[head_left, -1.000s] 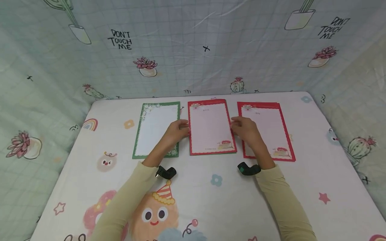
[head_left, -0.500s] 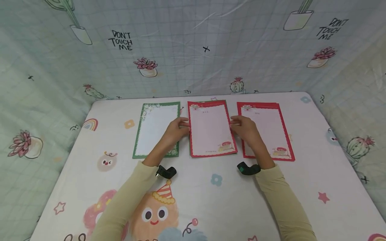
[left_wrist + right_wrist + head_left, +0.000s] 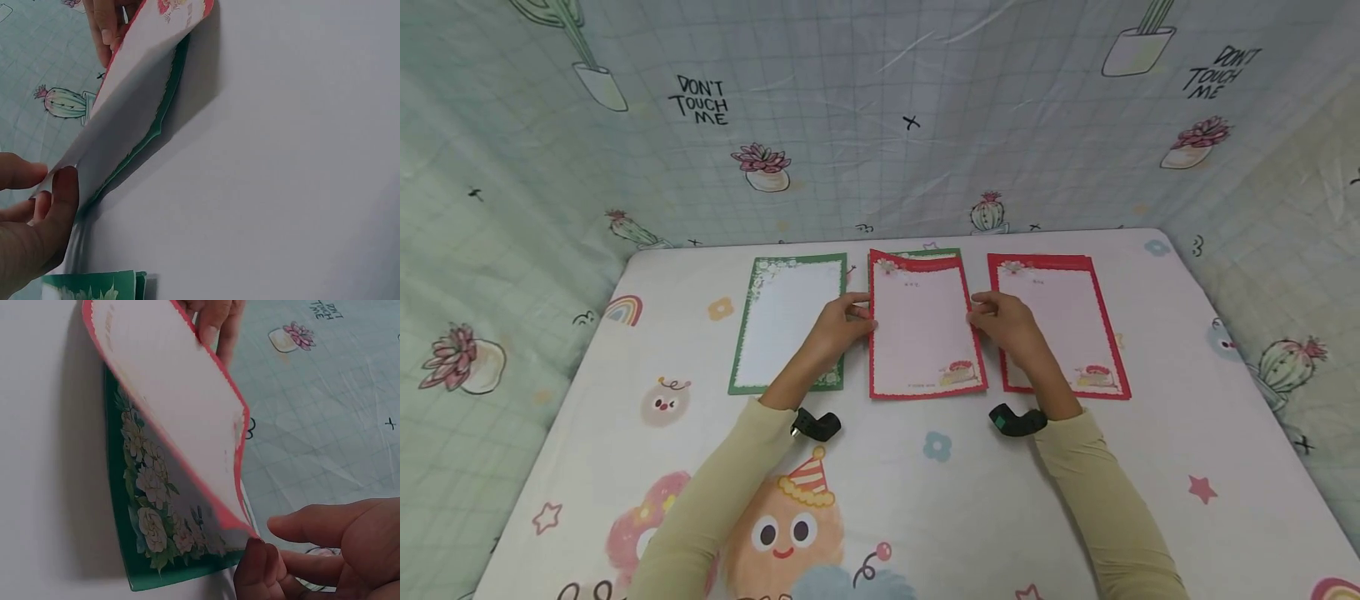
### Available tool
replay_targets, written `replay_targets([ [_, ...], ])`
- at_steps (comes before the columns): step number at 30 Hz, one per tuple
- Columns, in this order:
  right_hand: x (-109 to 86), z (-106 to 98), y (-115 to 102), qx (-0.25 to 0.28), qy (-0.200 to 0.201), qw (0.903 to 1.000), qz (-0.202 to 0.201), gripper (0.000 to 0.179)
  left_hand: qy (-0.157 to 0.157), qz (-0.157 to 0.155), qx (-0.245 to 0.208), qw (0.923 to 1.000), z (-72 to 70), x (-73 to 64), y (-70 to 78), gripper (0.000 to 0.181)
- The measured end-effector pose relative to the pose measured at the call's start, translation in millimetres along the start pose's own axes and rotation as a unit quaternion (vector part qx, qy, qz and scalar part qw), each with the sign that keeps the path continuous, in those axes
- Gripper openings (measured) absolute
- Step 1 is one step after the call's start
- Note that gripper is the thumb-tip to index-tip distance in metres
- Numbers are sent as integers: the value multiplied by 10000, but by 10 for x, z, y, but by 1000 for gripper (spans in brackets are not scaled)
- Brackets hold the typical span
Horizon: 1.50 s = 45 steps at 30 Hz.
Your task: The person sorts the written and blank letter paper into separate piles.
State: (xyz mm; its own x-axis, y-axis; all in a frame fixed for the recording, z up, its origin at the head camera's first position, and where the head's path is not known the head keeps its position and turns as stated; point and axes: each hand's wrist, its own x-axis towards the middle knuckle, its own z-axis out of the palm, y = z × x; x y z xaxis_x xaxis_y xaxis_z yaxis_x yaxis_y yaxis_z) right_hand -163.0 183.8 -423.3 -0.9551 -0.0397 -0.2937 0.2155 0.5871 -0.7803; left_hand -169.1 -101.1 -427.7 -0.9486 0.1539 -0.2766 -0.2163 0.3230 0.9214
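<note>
My left hand [image 3: 841, 323] and my right hand [image 3: 1009, 327] hold a red-bordered sheet of letter paper [image 3: 925, 325] by its left and right edges. The sheet has a small cake picture at its lower right. Both wrist views show this paper [image 3: 162, 387] bowed and raised above a green-bordered flowered sheet [image 3: 150, 519]. In the head view, the green sheet's top edge peeks out behind it. Thumb and fingers of the left hand [image 3: 44, 219] pinch one side in the left wrist view. At the opposite edge, the right hand's fingertips [image 3: 259, 556] meet the red border.
Left of the middle papers lies a green-bordered sheet [image 3: 793, 308], partly under the left forearm. On the right, red-bordered sheets [image 3: 1075, 325] lie slightly fanned, partly behind the right hand. The table [image 3: 970, 517] has a printed white cover, and a patterned cloth [image 3: 850, 100] hangs behind it.
The middle red-bordered sheet has shifted toward the person and lifted, its top edge now curved. More of the green top edge beneath shows. Both hands stay at its sides, nearly in place.
</note>
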Motion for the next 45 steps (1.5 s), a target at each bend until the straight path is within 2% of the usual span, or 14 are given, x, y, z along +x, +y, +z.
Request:
replay_targets([
  [5,5,10,22,133,-77,9999,23,52,-188,-153,-450,9987,3,13,-7,50],
  [10,6,3,57,608,-254,9978,-25,53,-307,-325,-775,9960,-15,12,-12,48],
  [14,6,-8,66,800,-369,9961,72,56,-221,-409,-737,9962,-25,16,-26,48],
  [21,32,-15,97,649,-453,9964,320,64,-195,-421,-715,9964,-23,19,-30,48],
  [27,52,-19,134,683,-508,9960,261,61,-146,-346,-607,9975,-14,31,-20,45],
  [35,90,-7,100,453,-495,9977,105,54,178,-78,-248,9995,-22,79,-49,40],
  [45,133,42,66,245,-602,9975,260,53,36,-25,-59,10000,-5,95,-141,40],
])
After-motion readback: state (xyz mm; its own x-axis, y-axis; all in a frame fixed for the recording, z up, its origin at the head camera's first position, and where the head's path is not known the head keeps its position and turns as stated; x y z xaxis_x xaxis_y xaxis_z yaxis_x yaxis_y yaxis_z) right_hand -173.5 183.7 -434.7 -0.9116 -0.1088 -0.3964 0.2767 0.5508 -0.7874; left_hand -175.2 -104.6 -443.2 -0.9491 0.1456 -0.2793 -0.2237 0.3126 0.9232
